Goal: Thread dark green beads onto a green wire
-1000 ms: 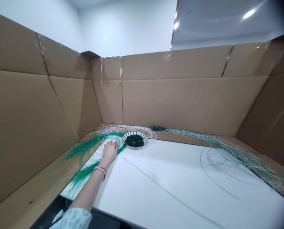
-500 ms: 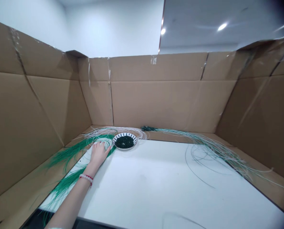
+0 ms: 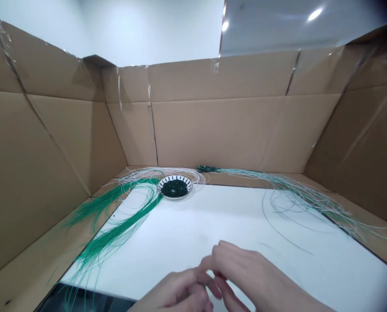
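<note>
Three cardboard walls (image 3: 232, 130): brown corrugated panels stand along the back and both sides of the work area and lean outward; clear tape marks their seams.

White tabletop (image 3: 193, 225): lies inside the walls, with a cardboard ledge (image 3: 245, 178) along its far edge.

Green strands (image 3: 121, 229): a long, curved bundle lies at the left, partly on the tabletop and partly across the ledge, with its ends fanning toward the near-left corner.

Pale strands (image 3: 304, 197): a bundle with a teal tint runs from a dark green tied end (image 3: 206, 169) along the back ledge to the right. Further pale loops arc behind the plate.

Dark strand (image 3: 278, 227): one thin curve lies on the right of the tabletop.

Round plate (image 3: 186, 189): white with a black patterned rim; it sits at the far edge of the tabletop, just beside the green strands.

Dark green pieces (image 3: 173, 188): small bits heaped in the middle of the plate.

Left hand (image 3: 177, 292), right hand (image 3: 248, 271): together at the bottom of the view, well apart from the plate, with the fingers (image 3: 221, 255) curled and meeting. Any item between them cannot be made out.
</note>
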Tool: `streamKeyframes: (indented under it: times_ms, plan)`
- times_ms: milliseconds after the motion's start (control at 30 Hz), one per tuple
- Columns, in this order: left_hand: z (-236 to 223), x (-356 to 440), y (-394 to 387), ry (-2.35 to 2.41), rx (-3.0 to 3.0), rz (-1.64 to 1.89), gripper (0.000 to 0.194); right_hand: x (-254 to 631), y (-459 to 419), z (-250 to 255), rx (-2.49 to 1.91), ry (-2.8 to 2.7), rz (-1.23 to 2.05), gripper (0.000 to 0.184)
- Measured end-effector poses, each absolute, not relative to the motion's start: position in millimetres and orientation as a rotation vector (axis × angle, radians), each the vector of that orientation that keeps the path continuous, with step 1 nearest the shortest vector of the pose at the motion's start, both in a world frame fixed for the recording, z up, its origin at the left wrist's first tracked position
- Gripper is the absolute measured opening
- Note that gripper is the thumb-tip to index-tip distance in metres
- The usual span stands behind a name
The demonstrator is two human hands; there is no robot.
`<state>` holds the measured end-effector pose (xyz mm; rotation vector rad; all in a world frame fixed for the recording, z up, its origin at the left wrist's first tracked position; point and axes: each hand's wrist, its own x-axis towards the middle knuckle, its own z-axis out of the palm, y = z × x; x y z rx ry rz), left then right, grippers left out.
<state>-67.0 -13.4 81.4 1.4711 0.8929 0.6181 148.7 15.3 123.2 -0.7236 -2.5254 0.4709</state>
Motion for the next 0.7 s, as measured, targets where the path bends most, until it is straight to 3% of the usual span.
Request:
streamKeyframes:
  times_ms: [133,167,233,300,467,700]
  plan:
    - [53.0,-72.5,-4.4,0.867,1.189,0.762,0.06,120.9,54.9,120.8,-0.815,-2.465,0.844,0.014]
    - [48.1,-73.9,-1.3,0.868,1.146,0.818,0.058,110.3,72.2,114.1,-0.822,-2.503,0.882,0.021]
    - [42.9,-74.6,2.7,0.891,1.113,0.922,0.054,82.8,111.2,94.5,-0.846,-2.535,0.826,0.03]
    - [41.2,-73.1,4.3,0.914,1.125,0.986,0.052,49.7,148.3,71.4,-0.912,-2.559,0.72,0.02]
    - [34.0,-72.5,10.4,0.981,1.157,1.029,0.052,-15.9,198.2,29.9,-1.007,-2.556,0.534,0.031]
    - [23.1,-96.0,24.5,1.445,1.255,1.341,0.034,4.6,206.2,13.0,-0.974,-2.431,0.694,0.031]
